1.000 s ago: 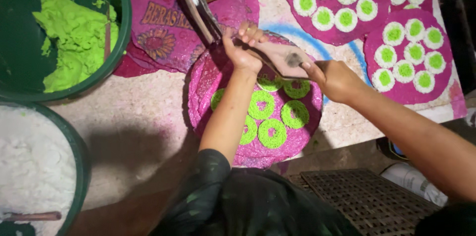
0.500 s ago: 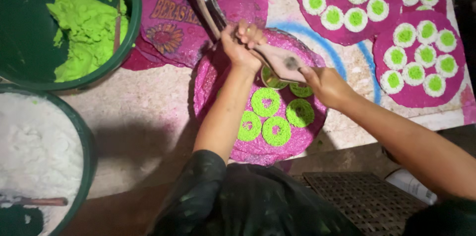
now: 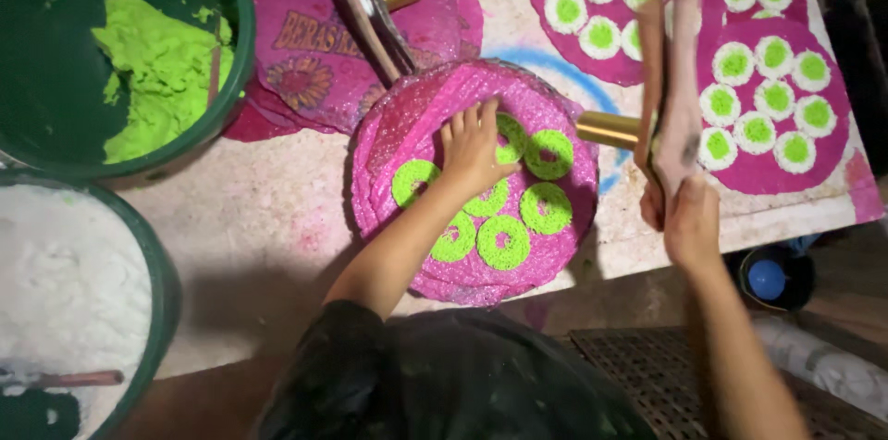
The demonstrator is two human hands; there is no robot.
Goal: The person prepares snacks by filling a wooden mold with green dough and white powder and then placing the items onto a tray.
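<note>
Green dough rings (image 3: 504,241), six or so, are laid out on a round pink sheet (image 3: 388,135) in the middle of the bench (image 3: 259,227). The left hand (image 3: 474,146) is pressed flat on them, fingers spread, touching the rings at the far side of the sheet. Just to the right, a wooden press tool with a brass barrel (image 3: 609,129) is gripped by the right hand (image 3: 686,218), closed tight round its two long handles, which point away toward the far side. So the hands are apart, one flat on the rings, one clamped on the press.

A second press of the same kind (image 3: 365,5) is lying at the far side on another pink sheet (image 3: 305,61) with printing on it. Off to the far right, two more pink sheets are filled with finished pieces (image 3: 758,79), white rims with green centres, packed close together.

At the left, a dark green tub of bright green dough (image 3: 157,70) is parked at the far corner, and nearer in there's a second tub of white flour (image 3: 65,292) with a stick handle (image 3: 79,378) poking out of it.
</note>
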